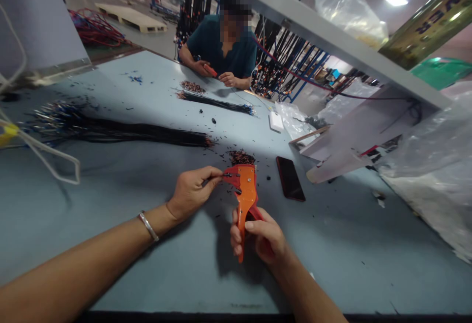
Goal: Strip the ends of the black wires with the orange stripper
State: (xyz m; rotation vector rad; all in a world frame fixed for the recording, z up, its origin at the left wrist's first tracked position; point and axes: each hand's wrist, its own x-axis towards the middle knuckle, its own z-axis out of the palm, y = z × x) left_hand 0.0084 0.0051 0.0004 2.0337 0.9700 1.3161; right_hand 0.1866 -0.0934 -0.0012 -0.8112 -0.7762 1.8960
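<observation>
My right hand [260, 237] is wrapped around the handles of an orange and red wire stripper [248, 185], held upright above the table with its jaws facing left. At those jaws, my left hand [193, 190] pinches thumb and forefinger together on the end of a thin black wire [224, 174]. Most of that wire is hidden by the hand. Just beyond the tool's head lies a small heap of cut wire ends [241, 157]. A long bundle of black wires [147, 132] rests on the table to the left, copper showing at its near right end.
A phone [290, 178] lies right of the stripper. Across the table [155, 269], a person [224, 43] holds a red tool near a second wire bundle [217, 103]. A white box [276, 122] and plastic bags [435, 165] are on the right. A white cable loop [55, 158] hangs at left.
</observation>
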